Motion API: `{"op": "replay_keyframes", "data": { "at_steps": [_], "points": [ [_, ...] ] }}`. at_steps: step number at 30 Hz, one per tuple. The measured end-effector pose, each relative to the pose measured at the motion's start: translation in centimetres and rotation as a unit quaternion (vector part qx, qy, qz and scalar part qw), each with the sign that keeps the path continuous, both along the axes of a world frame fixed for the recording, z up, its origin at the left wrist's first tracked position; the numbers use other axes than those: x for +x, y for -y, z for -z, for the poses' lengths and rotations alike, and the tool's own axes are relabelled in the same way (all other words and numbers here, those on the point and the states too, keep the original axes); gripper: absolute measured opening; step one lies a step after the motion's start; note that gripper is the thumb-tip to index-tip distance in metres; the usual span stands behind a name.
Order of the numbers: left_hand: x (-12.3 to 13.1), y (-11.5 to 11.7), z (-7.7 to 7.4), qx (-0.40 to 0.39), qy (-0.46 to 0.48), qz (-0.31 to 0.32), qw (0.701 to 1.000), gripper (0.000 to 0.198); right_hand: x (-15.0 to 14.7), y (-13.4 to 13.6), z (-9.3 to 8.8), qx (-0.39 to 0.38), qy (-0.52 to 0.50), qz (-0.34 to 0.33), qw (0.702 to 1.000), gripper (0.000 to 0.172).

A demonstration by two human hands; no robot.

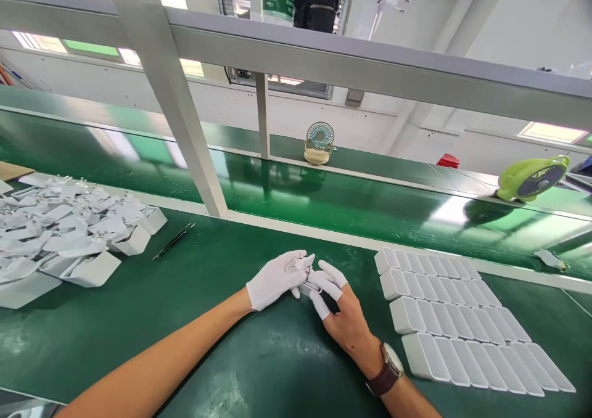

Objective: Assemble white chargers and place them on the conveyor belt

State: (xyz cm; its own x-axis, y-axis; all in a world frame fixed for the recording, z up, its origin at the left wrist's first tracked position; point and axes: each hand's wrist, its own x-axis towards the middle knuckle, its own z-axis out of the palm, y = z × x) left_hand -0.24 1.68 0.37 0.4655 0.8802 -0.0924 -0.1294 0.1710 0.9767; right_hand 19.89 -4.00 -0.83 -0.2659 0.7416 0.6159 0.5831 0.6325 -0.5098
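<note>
My left hand, in a white glove, is closed around a small white plastic part with a thin flap sticking up. My right hand wears white fingertip covers and a wristwatch. Its thumb and fingers are bent around the right side of the same part. The fingers partly hide the piece, so its full shape cannot be made out. Both hands are just above the green work surface.
At left lies a heap of white plastic parts, with a black pen beside it. Rows of white open boxes stand at right. A metal post rises behind. Beyond are a small fan and a green fan.
</note>
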Motion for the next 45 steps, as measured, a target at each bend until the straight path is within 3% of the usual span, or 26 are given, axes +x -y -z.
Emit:
{"op": "replay_keyframes", "data": {
  "at_steps": [3, 7, 15, 21, 28, 34, 37, 38, 41, 43, 45],
  "points": [
    [-0.3, -0.2, -0.2, 0.029, -0.054, -0.005, 0.998, 0.062, 0.2, -0.1, 0.1, -0.003, 0.06, -0.024, 0.998, 0.047],
    [-0.7, -0.2, -0.3, 0.042, -0.07, -0.024, 0.996, 0.063, 0.1, -0.4, 0.1, 0.005, 0.081, -0.044, 0.996, 0.055],
    [-0.3, -0.2, -0.5, 0.016, 0.032, -0.061, 0.998, 0.077, 0.6, -0.1, -1.5, 0.111, -0.011, 0.017, 0.994, 0.06],
    [-0.1, 0.5, -1.1, 0.019, 0.038, -0.063, 0.997, 0.074, -0.2, -0.3, -1.8, -0.014, 0.092, -0.052, 0.994, 0.046],
    [-0.4, 0.8, -0.8, 0.042, -0.02, -0.019, 0.999, 0.065, -0.2, -0.1, -0.5, 0.002, 0.092, -0.011, 0.996, 0.044],
    [-0.7, 1.0, -0.6, 0.12, -0.133, 0.0, 0.984, 0.064, 0.0, 0.0, 0.3, 0.017, 0.075, 0.01, 0.997, 0.051],
    [-0.9, 1.1, -1.1, 0.219, -0.22, 0.007, 0.95, 0.089, -0.2, -0.1, -0.2, 0.007, 0.05, 0.007, 0.999, 0.057],
    [-0.9, 1.1, -1.3, 0.273, -0.243, 0.014, 0.931, 0.089, -0.3, -0.1, -0.5, -0.007, 0.05, -0.001, 0.999, 0.057],
    [-1.0, 1.0, -2.0, 0.403, -0.268, 0.052, 0.874, 0.043, -0.5, -0.3, -1.2, -0.06, 0.056, -0.031, 0.996, 0.049],
    [-0.9, 1.0, -2.1, 0.407, -0.255, 0.034, 0.876, 0.025, -0.5, -0.3, -1.5, -0.072, 0.048, -0.043, 0.995, 0.045],
    [-0.9, 1.0, -2.0, 0.364, -0.243, -0.018, 0.899, 0.019, -0.5, -0.3, -1.4, -0.07, 0.04, -0.047, 0.996, 0.045]
  ]
}}
